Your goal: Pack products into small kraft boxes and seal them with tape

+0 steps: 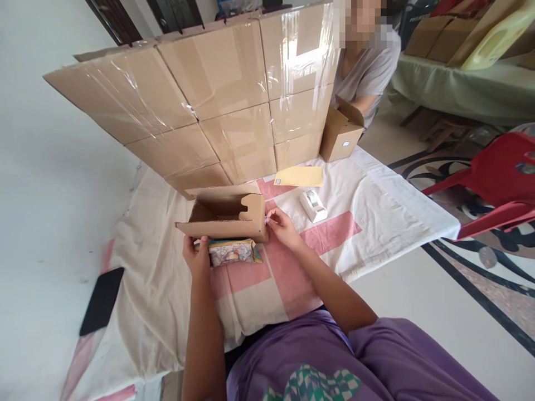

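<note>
On the tabletop point(397, 223), the left hand point(195, 257) touches the near left side of an open box point(221, 229), though whether its fingers grip it I cannot tell. The right hand point(282, 227) pinches a small white piece point(267, 220) at the box's right end, and a packet point(232, 253) lies just beside its near wall.

Open-topped brown cardboard box point(218, 229) just beyond a patterned packet point(232, 254).

The table point(393, 217) holds two boxes point(217, 229) point(343, 142), one packet point(232, 254), one yellow sheet point(297, 177).
</note>
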The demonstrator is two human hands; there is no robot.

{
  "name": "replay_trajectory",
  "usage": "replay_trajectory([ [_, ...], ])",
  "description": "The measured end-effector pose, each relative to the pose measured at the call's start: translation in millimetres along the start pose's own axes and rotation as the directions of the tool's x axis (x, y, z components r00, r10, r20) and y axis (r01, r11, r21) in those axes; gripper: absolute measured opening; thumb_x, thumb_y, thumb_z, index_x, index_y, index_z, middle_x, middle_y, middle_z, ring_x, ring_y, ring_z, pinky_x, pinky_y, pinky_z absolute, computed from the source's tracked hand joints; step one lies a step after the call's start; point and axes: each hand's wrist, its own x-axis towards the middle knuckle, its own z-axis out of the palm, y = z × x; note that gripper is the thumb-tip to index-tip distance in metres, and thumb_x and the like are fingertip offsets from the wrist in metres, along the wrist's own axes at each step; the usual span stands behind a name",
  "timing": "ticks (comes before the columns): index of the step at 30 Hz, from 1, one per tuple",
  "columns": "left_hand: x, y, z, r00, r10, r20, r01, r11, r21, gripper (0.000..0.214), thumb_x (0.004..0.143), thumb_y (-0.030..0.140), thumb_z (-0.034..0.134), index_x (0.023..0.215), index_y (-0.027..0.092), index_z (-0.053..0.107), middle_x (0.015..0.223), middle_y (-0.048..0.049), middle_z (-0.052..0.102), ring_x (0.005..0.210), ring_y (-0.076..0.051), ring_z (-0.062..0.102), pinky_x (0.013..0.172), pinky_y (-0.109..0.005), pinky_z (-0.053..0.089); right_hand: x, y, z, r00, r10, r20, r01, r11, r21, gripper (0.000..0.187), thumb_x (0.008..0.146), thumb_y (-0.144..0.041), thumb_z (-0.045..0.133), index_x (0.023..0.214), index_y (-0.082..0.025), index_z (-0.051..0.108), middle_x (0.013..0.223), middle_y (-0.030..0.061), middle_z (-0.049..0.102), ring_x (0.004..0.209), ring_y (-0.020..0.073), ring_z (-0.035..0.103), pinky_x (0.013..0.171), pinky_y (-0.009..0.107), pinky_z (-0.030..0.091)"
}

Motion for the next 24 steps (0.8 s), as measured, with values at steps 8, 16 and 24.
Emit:
replay_trajectory([
  [8,0.7,1.5,0.3,1.000,-0.027,0.005,0.027,0.999,-0.020,0.036,0.082,0.052,0.065,0.096,0.018,0.061,0.087,-0.0008,0.061,0.085,-0.019,0.058,0.082,-0.031,0.046,0.8,-3.0,1.2,1.000,0.000,-0.021,-0.001,0.999,-0.048,0.021,0.087,-0.044,0.063,0.089,-0.025,0.052,0.087,0.0013,0.059,0.080,0.0188,0.056,0.073,0.032,0.050],
  [16,-4.1,8.0,3.4,0.995,-0.093,0.029,0.095,0.994,-0.061,0.040,0.082,0.051,0.067,0.104,0.018,0.066,0.090,-0.0027,0.068,0.088,-0.021,0.064,0.078,-0.030,0.048,4.4,-20.5,-27.7,0.998,-0.018,-0.060,0.007,0.983,-0.186,0.019,0.093,-0.045,0.050,0.090,-0.027,0.045,0.077,-0.0010,0.054,0.070,0.0173,0.054,0.064,0.030,0.046],
  [24,-3.3,7.2,3.5,0.993,-0.111,0.048,0.115,0.990,-0.080,0.037,0.080,0.051,0.069,0.100,0.020,0.066,0.090,-0.0018,0.069,0.089,-0.022,0.064,0.082,-0.032,0.048,146.9,-58.2,-142.0,0.999,0.009,0.031,0.018,0.614,-0.789,0.017,0.084,-0.016,0.058,0.097,-0.022,0.050,0.094,0.0048,0.065,0.075,0.0167,0.055,0.070,0.031,0.042],
])
